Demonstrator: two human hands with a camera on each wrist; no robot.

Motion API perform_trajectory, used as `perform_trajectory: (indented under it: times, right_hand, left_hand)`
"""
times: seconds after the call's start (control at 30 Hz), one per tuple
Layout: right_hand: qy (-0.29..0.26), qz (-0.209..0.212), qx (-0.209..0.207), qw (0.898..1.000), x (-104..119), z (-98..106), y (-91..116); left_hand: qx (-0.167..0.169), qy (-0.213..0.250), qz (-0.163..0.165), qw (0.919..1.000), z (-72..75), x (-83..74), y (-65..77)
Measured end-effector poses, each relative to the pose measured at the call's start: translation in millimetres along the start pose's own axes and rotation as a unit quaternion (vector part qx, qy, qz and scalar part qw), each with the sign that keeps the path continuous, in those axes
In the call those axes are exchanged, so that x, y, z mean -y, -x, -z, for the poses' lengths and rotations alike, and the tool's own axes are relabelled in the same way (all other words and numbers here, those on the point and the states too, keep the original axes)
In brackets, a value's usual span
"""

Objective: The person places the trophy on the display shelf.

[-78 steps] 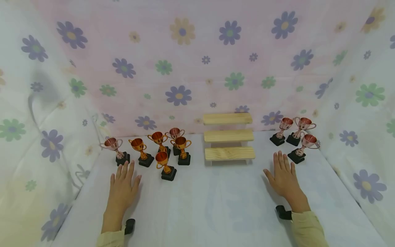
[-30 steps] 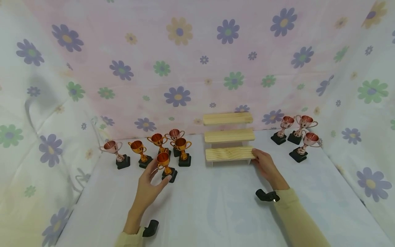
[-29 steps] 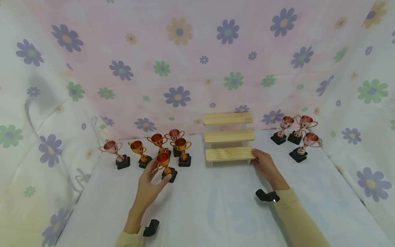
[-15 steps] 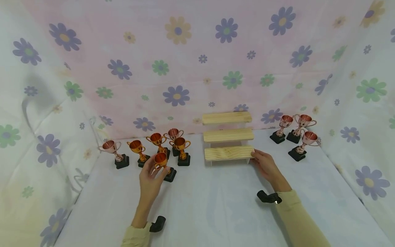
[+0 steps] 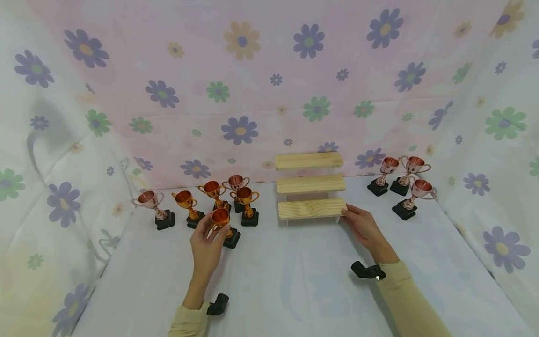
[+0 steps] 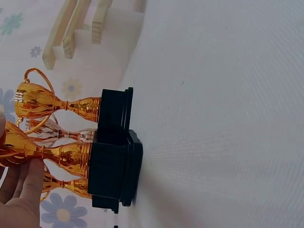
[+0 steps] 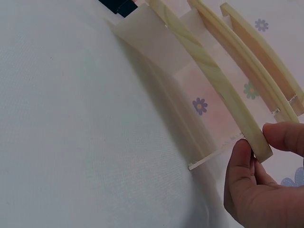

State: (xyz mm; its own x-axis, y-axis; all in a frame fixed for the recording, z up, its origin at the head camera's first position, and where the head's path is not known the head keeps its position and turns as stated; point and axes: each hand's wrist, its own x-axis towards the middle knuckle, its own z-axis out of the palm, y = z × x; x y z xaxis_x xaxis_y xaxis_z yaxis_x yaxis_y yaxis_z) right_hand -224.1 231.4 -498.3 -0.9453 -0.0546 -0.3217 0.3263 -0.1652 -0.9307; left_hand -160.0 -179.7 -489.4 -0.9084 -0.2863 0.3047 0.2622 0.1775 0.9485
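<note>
My left hand [image 5: 206,245] grips the front gold trophy [image 5: 221,216] by its cup and upper stem, with thumb and fingers on either side. In the left wrist view the fingers [image 6: 32,183] lie against the cup's underside, and the square black base [image 6: 111,166] is at the tabletop; whether it touches I cannot tell. My right hand [image 5: 365,229] pinches the right end of the lowest step of a three-tier wooden display stand [image 5: 311,209]. The right wrist view shows the thumb [image 7: 285,137] on the plank's upper face and curled fingers under it.
Other gold trophies [image 5: 245,196] and two rose-coloured ones, including the leftmost trophy [image 5: 149,200], stand close around the left hand. Three rose-coloured trophies [image 5: 421,189] are grouped at the right. A flowered cloth [image 5: 269,93] hangs behind the white tabletop [image 5: 294,281].
Both hands lay flat on the table at first. The left moved right to the front gold trophy and its fingers closed round it; the right moved left and took hold of the stand's lowest step.
</note>
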Motion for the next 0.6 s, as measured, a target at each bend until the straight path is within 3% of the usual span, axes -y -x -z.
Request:
perform_trajectory:
  times: [0.23,0.6]
  right_hand:
    - [0.006,-0.011,0.001,1.000,0.6,0.0,3.0]
    - [0.009,-0.015,0.008,1.000,0.9,1.0,6.7]
  left_hand:
    - [-0.002,0.001,0.004,1.0000,-3.3,-6.2,2.9]
    - [0.012,0.030,-0.044,0.9985,-9.8,-21.9,5.8]
